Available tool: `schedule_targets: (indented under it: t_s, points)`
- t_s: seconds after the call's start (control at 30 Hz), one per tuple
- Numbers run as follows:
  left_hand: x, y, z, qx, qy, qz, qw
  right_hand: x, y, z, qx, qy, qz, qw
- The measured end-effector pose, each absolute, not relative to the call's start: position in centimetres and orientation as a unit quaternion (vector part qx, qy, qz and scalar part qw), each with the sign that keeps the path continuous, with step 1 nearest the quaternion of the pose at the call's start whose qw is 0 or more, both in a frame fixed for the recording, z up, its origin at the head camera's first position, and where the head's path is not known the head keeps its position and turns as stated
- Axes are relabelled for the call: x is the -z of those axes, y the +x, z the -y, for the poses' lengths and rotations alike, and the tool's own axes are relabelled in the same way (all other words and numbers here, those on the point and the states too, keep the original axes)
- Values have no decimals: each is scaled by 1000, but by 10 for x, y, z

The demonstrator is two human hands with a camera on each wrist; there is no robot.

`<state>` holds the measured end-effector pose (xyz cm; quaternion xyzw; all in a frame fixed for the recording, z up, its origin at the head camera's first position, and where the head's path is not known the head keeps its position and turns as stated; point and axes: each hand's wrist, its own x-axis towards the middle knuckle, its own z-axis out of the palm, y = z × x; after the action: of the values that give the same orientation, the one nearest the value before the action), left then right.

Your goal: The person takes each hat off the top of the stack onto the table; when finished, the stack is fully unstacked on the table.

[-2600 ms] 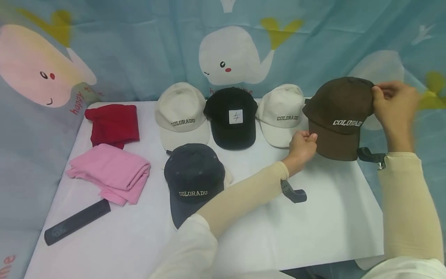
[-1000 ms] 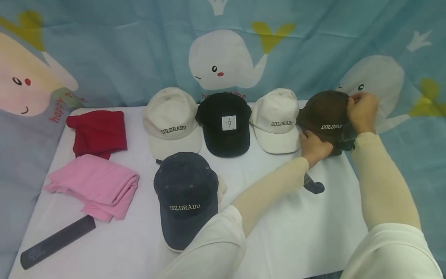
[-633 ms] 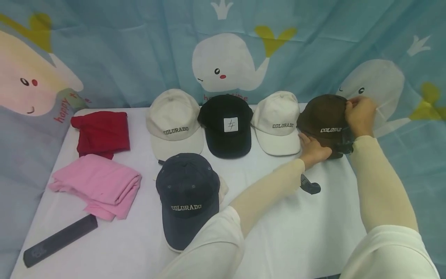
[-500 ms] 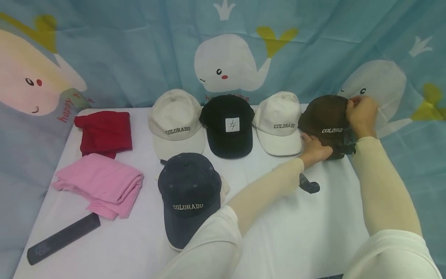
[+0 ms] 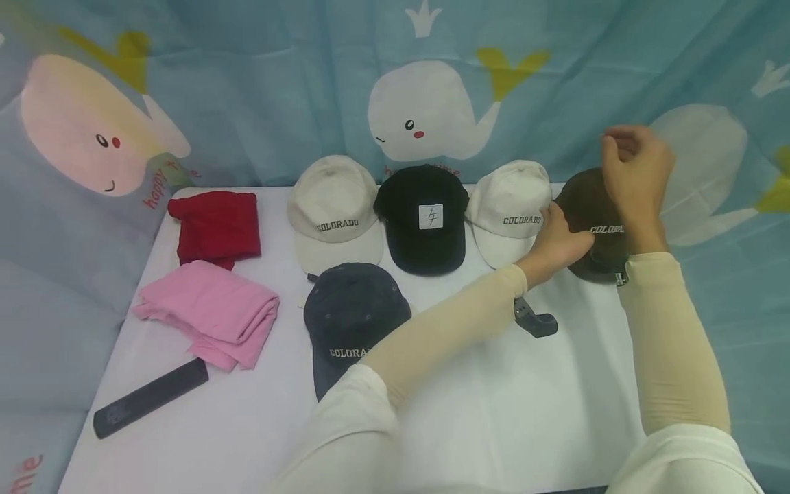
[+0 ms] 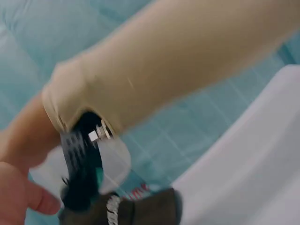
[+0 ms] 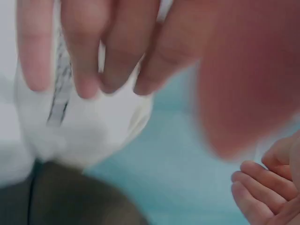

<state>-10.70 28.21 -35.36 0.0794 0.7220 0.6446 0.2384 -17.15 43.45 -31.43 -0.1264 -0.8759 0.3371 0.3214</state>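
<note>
A brown baseball cap (image 5: 585,206) with white COLORADO lettering rests at the right end of the back row of caps. Its right side is partly covered by my right hand (image 5: 642,171), which is raised over it with loosely bent fingers and nothing in them. My left hand (image 5: 555,243) hovers in front of the gap between the brown cap and a white baseball cap (image 5: 503,195), also holding nothing. In the left wrist view, part of the brown cap (image 6: 150,208) shows below the right sleeve. The right wrist view has my right fingers (image 7: 126,51) hanging in front of the white cap.
Leftward in the row stand a black cap (image 5: 422,237) and a cream cap (image 5: 333,199). A navy cap (image 5: 352,309) lies nearer, partly behind the left arm. Folded red cloth (image 5: 222,230), pink cloth (image 5: 212,302) and a dark bar (image 5: 151,398) occupy the table's left side.
The brown cap was carried back and set down beside the white cap. Since half a second ago, my right hand has released it and risen; my left hand has come off its brim.
</note>
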Motion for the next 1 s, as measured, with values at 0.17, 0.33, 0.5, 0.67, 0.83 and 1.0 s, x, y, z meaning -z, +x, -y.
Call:
schedule_targets:
  t_s: [0.17, 0.33, 0.5, 0.67, 0.83, 1.0]
  points:
    - [322, -96, -254, -676, 45, -704, 213, 294, -158, -381, -399, -98, 859, 305]
    - [300, -80, -215, -712, 59, -665, 216, 281, -134, -329, -420, -37, 854, 305]
    - [294, -56, -174, -705, 112, -665, 218, 285, -117, -303, -450, 21, 849, 278]
    - [300, -31, -129, -683, 218, -668, 199, 303, -106, -288, -476, 65, 843, 240]
    - [302, -12, -72, -675, 298, -656, 158, 320, -89, -259, -487, 129, 842, 194]
    - [320, 9, -4, -682, 304, -659, 87, 338, -67, -233, -456, 154, 864, 149]
